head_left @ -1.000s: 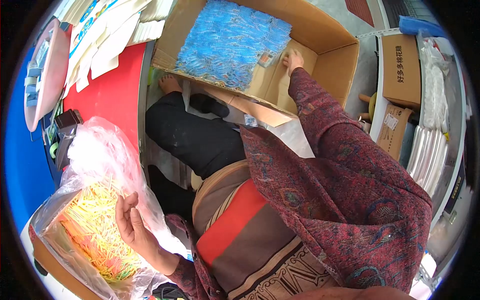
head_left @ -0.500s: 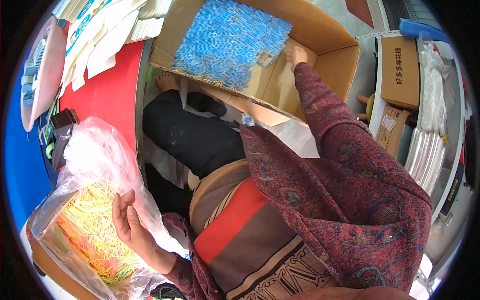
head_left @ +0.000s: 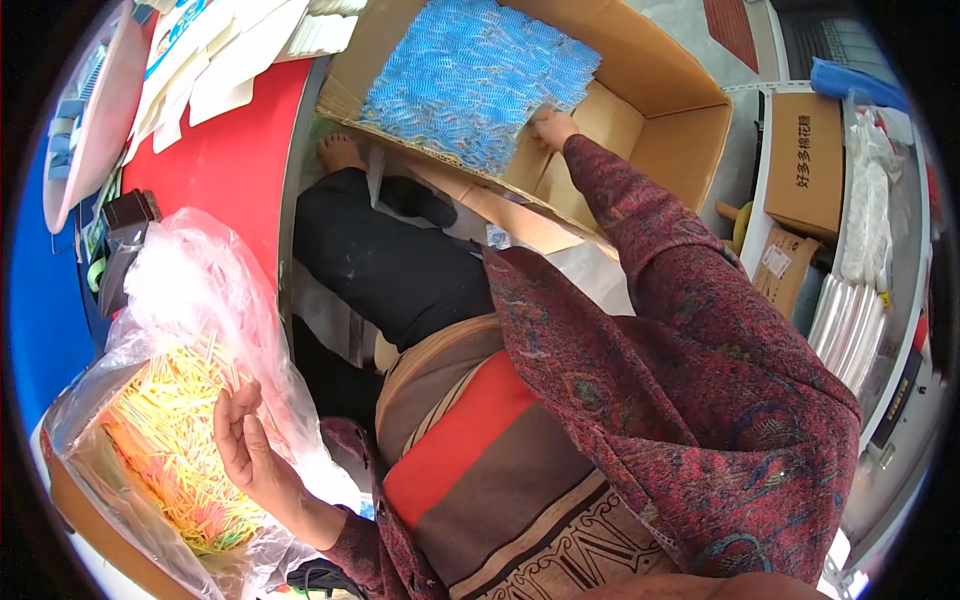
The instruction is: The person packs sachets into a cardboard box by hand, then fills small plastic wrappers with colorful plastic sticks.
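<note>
My right hand [head_left: 553, 128] reaches into a large cardboard box [head_left: 655, 150] with its fingers curled. It is at the right edge of many blue-striped small packets [head_left: 470, 80], packed in dense rows. What lies under its fingertips is hidden. My left hand [head_left: 250, 455], palm up and fingers loosely bent apart, holds nothing. It hovers beside a plastic-lined box of thin yellow, orange and green sticks [head_left: 165, 430], whose clear plastic bag [head_left: 215, 290] bunches up behind it.
On the left stands a red tabletop [head_left: 225, 150] with white printed cards [head_left: 225, 60] and a pink basin [head_left: 105, 110]. At right, a shelf holds a brown carton [head_left: 805, 165] and clear plastic packaging [head_left: 850, 320]. My bare foot [head_left: 340, 152] is beside the big box.
My right hand has moved left inside the box, from bare cardboard to the packets' edge. A loose packet seen there earlier is now hidden by the hand. My left hand stays almost still.
</note>
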Demonstrator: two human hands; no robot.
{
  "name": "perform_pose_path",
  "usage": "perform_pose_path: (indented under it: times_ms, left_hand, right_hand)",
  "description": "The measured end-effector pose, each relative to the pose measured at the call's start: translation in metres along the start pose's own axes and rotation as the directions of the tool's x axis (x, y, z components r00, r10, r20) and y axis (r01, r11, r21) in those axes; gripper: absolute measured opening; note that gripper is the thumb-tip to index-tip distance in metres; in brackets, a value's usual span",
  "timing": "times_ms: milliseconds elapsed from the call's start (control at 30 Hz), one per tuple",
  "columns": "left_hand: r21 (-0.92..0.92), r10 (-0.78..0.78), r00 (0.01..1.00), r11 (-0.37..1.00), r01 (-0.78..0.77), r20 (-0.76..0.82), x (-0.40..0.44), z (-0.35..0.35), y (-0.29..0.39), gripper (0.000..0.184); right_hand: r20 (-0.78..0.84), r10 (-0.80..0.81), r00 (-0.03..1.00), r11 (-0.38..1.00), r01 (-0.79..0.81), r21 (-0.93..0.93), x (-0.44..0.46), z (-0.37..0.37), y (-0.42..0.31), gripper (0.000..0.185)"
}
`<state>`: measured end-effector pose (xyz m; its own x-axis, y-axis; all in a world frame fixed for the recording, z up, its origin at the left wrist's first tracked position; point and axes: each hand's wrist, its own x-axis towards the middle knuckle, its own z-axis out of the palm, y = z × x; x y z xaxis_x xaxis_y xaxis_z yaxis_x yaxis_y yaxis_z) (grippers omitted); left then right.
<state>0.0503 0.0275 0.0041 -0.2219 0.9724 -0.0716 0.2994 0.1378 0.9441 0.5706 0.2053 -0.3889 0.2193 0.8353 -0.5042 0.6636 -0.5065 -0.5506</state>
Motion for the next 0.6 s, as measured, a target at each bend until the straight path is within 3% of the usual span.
perform_pose_path:
  times_ms: [67, 100, 167, 200, 233, 267, 300, 333, 367, 467, 533, 600]
  left_hand:
    - [0.000, -0.004, 1.000, 1.000, 0.004, -0.017, -0.002, -0.003, -0.003, 0.036]
    - [0.000, -0.007, 1.000, 1.000, 0.007, -0.028, -0.003, -0.004, -0.004, 0.036]
    - [-0.001, -0.046, 0.998, 0.999, 0.046, -0.047, -0.004, -0.003, -0.003, 0.036]
    - [0.007, -0.070, 0.995, 0.997, 0.070, -0.075, -0.006, -0.005, 0.001, 0.036]
    - [0.028, -0.064, 0.993, 0.997, 0.067, -0.101, -0.009, -0.005, 0.005, 0.036]
    - [0.059, -0.063, 0.989, 0.996, 0.071, -0.136, -0.010, -0.001, 0.011, 0.036]
    - [0.077, -0.046, 0.989, 0.995, 0.057, -0.138, -0.012, -0.005, 0.013, 0.035]
    - [0.095, -0.028, 0.989, 0.995, 0.042, -0.143, -0.014, -0.011, 0.013, 0.034]
    - [0.090, -0.002, 0.987, 0.996, 0.017, -0.161, -0.013, -0.016, 0.012, 0.034]
    - [0.056, 0.022, 0.969, 0.998, -0.009, -0.247, -0.026, -0.031, 0.010, 0.033]
    - [-0.051, 0.029, 0.960, 0.998, -0.045, -0.278, -0.034, -0.041, 0.007, 0.033]
    - [-0.055, 0.045, 0.944, 0.996, -0.067, -0.326, -0.043, -0.051, 0.004, 0.032]
  right_hand:
    - [0.068, 0.204, 0.977, 0.979, -0.204, -0.010, 0.018, -0.004, 0.005, 0.028]
    - [0.074, 0.196, 0.978, 0.981, -0.196, -0.016, 0.016, -0.010, 0.005, 0.028]
    - [0.055, 0.258, 0.965, 0.934, -0.263, 0.240, 0.003, -0.026, -0.018, 0.026]
    - [0.090, 0.226, 0.970, 0.944, -0.241, 0.226, 0.009, -0.028, -0.007, 0.026]
    - [0.187, -0.007, 0.982, 0.999, 0.015, -0.041, 0.014, -0.038, 0.003, 0.023]
    - [0.339, -0.222, 0.914, 0.914, 0.316, -0.255, 0.025, -0.034, 0.007, 0.024]
    - [0.392, -0.107, 0.914, 0.993, 0.076, 0.094, 0.000, -0.045, -0.020, 0.021]
    - [0.409, -0.422, 0.809, 0.885, 0.466, -0.009, 0.066, -0.020, 0.051, 0.019]
    - [0.503, 0.005, 0.864, 0.931, -0.188, 0.313, 0.042, -0.033, 0.018, 0.023]
    - [0.412, -0.045, 0.910, 0.993, -0.005, 0.119, 0.028, -0.046, 0.013, 0.025]
    - [0.370, 0.022, 0.929, 0.952, -0.132, 0.275, 0.013, -0.050, 0.011, 0.028]
    - [0.357, 0.034, 0.933, 0.964, -0.126, 0.235, -0.009, -0.062, -0.001, 0.026]
